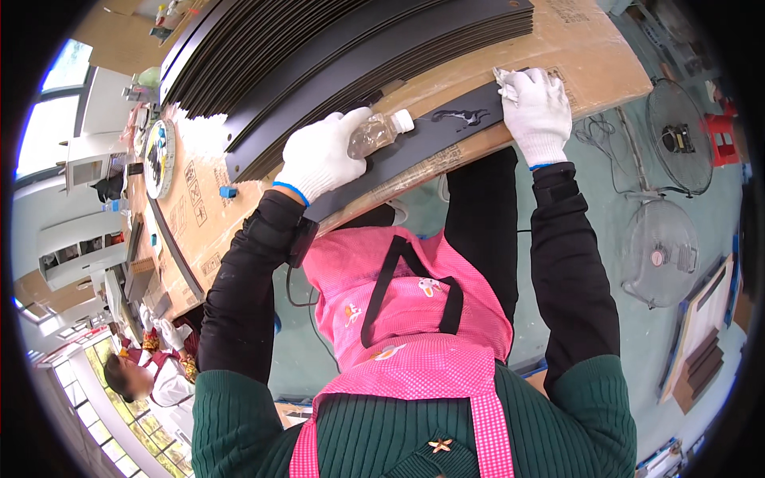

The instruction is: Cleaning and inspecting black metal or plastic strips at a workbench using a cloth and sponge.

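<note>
My left hand (323, 155), in a white knit glove with a blue cuff, is wrapped round a small clear plastic bottle (373, 136). The bottle is tilted on its side, its white cap end (403, 121) toward the right. Below it lies a long dark grey panel (426, 143) along the near table edge, with a wet, shiny streak (464, 119) on its surface. My right hand (539, 111), gloved alike, presses a crumpled white cloth (510, 78) down at the panel's right end, fingers closed over it.
Stacks of dark panels (319, 60) cover the far side of the cardboard-covered table (598, 56). A small blue block (229, 192) and a round white tray (160, 159) are at the left. Fans (660, 253) stand on the right; a co-worker (151, 378) is at lower left.
</note>
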Demonstrator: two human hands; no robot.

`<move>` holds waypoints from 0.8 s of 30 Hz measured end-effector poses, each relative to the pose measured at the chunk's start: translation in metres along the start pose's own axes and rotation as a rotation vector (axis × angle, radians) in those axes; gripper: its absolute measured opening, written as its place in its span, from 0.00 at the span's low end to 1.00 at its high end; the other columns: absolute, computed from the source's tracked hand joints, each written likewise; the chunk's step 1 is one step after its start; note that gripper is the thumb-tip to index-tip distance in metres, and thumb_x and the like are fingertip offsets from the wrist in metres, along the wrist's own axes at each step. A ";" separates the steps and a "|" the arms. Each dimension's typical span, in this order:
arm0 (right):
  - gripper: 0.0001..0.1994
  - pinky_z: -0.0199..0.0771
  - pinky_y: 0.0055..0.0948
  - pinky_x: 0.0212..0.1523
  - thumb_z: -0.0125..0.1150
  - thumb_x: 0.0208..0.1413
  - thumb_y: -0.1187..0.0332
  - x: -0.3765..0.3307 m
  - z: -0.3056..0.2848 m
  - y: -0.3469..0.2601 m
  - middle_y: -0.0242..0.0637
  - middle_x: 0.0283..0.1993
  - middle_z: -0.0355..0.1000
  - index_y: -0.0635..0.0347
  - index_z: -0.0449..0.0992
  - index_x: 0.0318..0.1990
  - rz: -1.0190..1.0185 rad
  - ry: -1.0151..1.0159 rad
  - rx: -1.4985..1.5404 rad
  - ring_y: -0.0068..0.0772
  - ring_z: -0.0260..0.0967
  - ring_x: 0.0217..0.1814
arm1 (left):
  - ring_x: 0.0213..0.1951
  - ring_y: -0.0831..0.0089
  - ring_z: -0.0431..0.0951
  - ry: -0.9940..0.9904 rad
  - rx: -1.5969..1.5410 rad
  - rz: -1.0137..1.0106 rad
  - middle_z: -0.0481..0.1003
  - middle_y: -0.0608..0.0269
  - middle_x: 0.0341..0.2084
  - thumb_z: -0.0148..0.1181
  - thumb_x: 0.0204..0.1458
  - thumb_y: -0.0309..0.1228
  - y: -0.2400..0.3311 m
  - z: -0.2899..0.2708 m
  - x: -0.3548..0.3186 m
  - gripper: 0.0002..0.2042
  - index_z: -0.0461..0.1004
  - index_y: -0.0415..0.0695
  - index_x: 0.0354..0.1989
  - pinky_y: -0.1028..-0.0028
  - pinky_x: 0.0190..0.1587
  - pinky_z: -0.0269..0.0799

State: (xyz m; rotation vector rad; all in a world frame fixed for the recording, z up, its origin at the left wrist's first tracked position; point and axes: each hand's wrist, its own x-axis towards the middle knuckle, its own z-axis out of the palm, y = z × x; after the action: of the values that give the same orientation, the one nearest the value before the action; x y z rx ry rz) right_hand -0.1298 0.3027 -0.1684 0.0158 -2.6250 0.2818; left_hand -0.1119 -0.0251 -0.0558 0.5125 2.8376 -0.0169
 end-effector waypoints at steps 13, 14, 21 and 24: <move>0.11 0.80 0.45 0.46 0.59 0.67 0.54 -0.020 -0.018 -0.092 0.34 0.46 0.76 0.45 0.83 0.41 -0.262 -0.210 0.019 0.44 0.75 0.48 | 0.55 0.49 0.83 0.208 -0.381 -0.129 0.81 0.50 0.56 0.72 0.44 0.37 -0.016 0.025 -0.060 0.37 0.73 0.51 0.69 0.58 0.58 0.79; 0.10 0.79 0.46 0.47 0.59 0.67 0.54 -0.018 -0.019 -0.081 0.34 0.47 0.76 0.45 0.83 0.41 -0.232 -0.179 0.027 0.44 0.75 0.49 | 0.57 0.51 0.83 0.256 -0.436 -0.138 0.81 0.48 0.56 0.73 0.44 0.36 -0.020 0.028 -0.065 0.38 0.72 0.50 0.70 0.59 0.60 0.79; 0.09 0.79 0.46 0.51 0.58 0.64 0.57 -0.019 -0.025 -0.119 0.33 0.47 0.77 0.43 0.83 0.45 -0.180 -0.266 -0.038 0.44 0.75 0.51 | 0.60 0.67 0.80 0.476 -0.974 -0.192 0.79 0.53 0.60 0.77 0.43 0.26 -0.045 0.048 -0.095 0.43 0.67 0.40 0.73 0.65 0.65 0.75; 0.10 0.81 0.46 0.49 0.57 0.66 0.57 -0.020 -0.018 -0.125 0.36 0.45 0.78 0.42 0.84 0.45 -0.268 -0.253 0.021 0.46 0.77 0.49 | 0.60 0.69 0.79 0.463 -0.902 -0.254 0.79 0.53 0.60 0.78 0.44 0.25 -0.054 0.043 -0.113 0.43 0.66 0.39 0.73 0.66 0.64 0.75</move>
State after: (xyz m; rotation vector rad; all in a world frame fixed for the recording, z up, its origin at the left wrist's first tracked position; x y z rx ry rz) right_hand -0.0957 0.1827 -0.1386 0.4334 -2.8254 0.2254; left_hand -0.0178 -0.1172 -0.0703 -0.0633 2.8747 1.4043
